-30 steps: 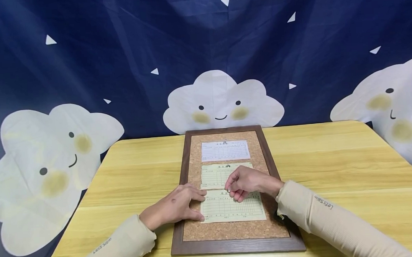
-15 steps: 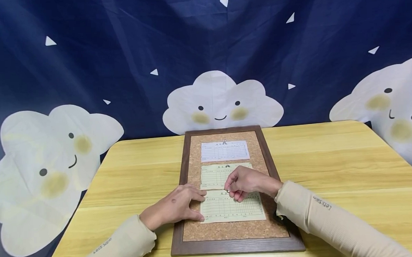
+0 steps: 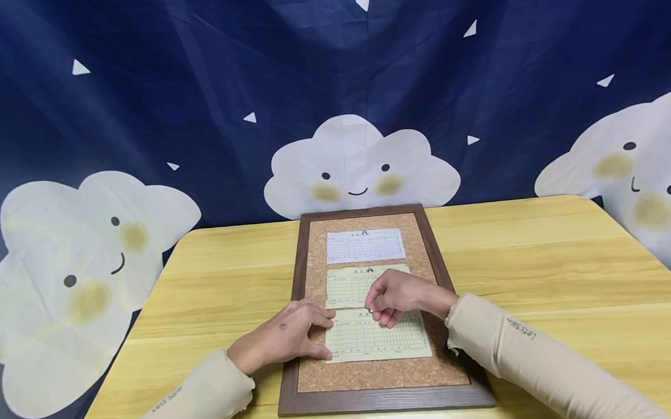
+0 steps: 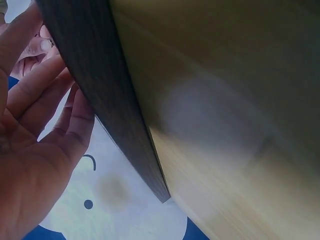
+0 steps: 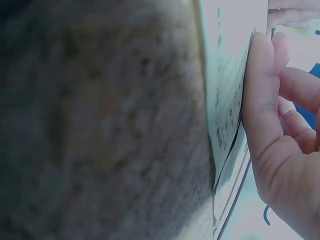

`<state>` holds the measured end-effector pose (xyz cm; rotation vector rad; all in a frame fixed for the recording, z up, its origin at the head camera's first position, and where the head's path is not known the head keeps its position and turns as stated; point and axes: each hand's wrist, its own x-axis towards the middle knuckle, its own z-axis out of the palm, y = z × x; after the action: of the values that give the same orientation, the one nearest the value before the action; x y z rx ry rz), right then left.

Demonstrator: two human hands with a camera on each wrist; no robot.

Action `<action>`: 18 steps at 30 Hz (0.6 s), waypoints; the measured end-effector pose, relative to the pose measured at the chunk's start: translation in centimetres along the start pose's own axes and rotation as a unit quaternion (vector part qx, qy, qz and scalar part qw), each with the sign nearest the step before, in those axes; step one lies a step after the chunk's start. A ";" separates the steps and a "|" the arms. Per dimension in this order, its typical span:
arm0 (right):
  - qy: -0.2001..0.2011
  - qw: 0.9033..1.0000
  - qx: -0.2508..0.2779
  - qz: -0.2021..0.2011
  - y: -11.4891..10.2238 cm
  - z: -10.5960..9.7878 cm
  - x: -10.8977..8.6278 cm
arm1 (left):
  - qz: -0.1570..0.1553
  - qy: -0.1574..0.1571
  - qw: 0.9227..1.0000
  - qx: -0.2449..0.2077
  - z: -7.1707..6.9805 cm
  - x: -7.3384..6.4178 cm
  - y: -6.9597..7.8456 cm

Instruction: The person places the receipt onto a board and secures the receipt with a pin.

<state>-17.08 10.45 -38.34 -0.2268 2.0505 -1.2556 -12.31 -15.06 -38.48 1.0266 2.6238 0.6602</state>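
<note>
A framed cork board (image 3: 382, 375) lies on the table with three printed slips in a column. My right hand (image 3: 400, 294) pinches a small metal clip (image 3: 371, 310) between thumb and forefinger at the top edge of the lowest yellow slip (image 3: 364, 346); the fingers mostly cover the clip. My left hand (image 3: 287, 333) reaches over the frame's left side, its spread fingertips touching that slip's left edge. Above, the middle yellow slip (image 3: 341, 290) carries a metal clip (image 3: 370, 270), and the white slip (image 3: 365, 249) has another (image 3: 364, 231). In the right wrist view, the yellow slip (image 5: 225, 75) stands slightly off the cork.
The board's dark wooden frame (image 3: 385, 400) reaches close to the table's front edge. Light wood tabletop (image 3: 540, 257) extends on both sides. Behind the table hangs a dark blue cloth (image 3: 306, 61) with smiling clouds.
Both hands keep nearly the same places on the lowest slip. The head view has shifted very slightly.
</note>
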 end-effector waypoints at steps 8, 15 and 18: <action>0.003 1.000 -0.007 0.006 -0.1 0.1 0.1 | -0.001 -0.003 1.000 0.000 0.0 0.0 0.0; -0.003 1.000 -0.001 -0.001 -0.1 -0.1 -0.1 | 0.001 -0.001 1.000 0.001 -0.1 0.0 0.0; -0.009 1.000 0.002 -0.007 0.1 -0.2 0.0 | 0.000 0.000 1.000 0.002 -0.1 0.0 0.0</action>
<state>-17.16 10.67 -38.36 -0.2500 2.0339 -1.2630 -12.35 -15.07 -38.43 1.0273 2.6269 0.6551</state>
